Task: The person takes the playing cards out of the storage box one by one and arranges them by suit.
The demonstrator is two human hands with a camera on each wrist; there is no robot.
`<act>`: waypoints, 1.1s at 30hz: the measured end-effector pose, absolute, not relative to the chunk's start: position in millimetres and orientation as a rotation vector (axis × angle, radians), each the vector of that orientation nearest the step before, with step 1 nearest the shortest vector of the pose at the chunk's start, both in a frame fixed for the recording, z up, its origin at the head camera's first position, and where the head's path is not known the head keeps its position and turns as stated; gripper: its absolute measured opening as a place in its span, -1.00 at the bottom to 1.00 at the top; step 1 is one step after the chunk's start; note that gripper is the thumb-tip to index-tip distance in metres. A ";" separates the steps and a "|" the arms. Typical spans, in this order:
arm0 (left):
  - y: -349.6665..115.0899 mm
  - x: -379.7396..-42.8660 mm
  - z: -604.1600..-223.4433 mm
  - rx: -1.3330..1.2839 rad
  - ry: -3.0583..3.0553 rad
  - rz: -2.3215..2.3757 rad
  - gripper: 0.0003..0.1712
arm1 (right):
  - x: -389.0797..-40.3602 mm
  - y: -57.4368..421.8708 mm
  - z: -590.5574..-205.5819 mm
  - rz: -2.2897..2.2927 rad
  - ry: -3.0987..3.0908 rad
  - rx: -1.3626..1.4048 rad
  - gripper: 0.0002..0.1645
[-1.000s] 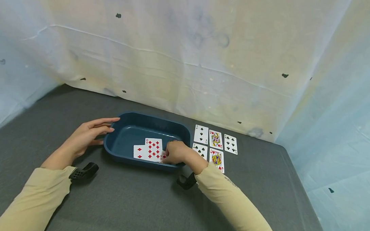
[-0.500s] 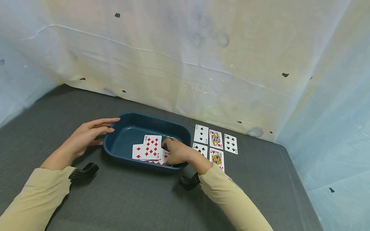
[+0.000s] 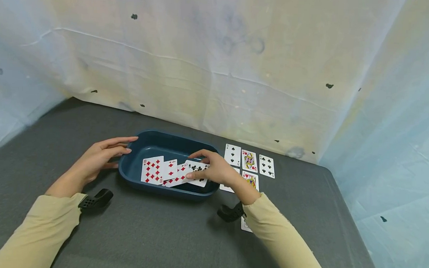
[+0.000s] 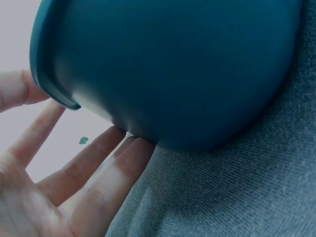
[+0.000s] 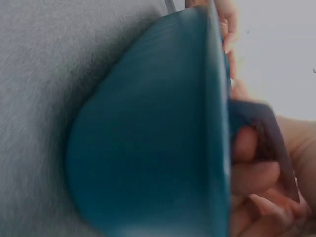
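My left hand [image 3: 99, 157] touches the left end of a dark blue tray [image 3: 166, 137]. In the left wrist view its fingers [image 4: 116, 170] reach to the outer wall, fairly straight. Over the tray's right end, my right hand [image 3: 218, 167] pinches a clubs playing card [image 3: 193, 167], thumb across its face. The right wrist view shows the held card [image 5: 254, 109] rising past the tray's rim, its face turned mostly away. Inside the tray lie a ten of diamonds [image 3: 152, 170], a four of diamonds [image 3: 170, 170] and another diamonds card [image 3: 179, 177], overlapping.
Face-up cards lie in rows right of the tray, including a spades card [image 3: 232, 154], a queen of hearts [image 3: 249, 161], a six of clubs [image 3: 267, 166] and a jack [image 3: 251, 178]. My right forearm partly covers a nearer card [image 3: 246, 226]. A curtain hangs behind the table.
My right hand has shifted right and now pinches the clubs card, which has come into view. The diamonds cards have slid left and spread out. My left hand stays at the tray's end.
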State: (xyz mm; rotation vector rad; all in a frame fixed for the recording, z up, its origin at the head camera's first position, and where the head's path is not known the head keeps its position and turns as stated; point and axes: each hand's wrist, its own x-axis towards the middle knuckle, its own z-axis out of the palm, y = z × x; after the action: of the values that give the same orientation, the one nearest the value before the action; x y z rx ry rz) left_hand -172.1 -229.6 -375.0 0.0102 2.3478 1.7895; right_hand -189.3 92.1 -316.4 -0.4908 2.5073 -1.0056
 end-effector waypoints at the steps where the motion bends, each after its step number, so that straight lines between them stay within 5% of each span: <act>1: -229.5 -172.4 -374.7 0.012 2.349 1.788 -0.35 | -188.9 95.9 -315.4 -1.047 2.518 -0.489 -0.37; 13: -231.4 -174.2 -376.2 0.006 2.347 1.782 -0.36 | -175.7 128.3 -322.5 -1.427 2.598 -0.410 -0.52; 33: -231.1 -177.1 -380.1 0.014 2.357 1.782 -0.36 | -158.2 179.3 -338.3 -1.749 2.641 -0.247 -0.47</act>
State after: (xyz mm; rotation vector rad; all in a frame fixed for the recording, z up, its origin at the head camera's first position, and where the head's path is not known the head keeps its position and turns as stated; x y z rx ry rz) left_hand -177.1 -231.1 -380.1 0.0144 2.3567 1.7825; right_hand -158.2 179.3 -338.3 -0.2472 2.6411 -1.7494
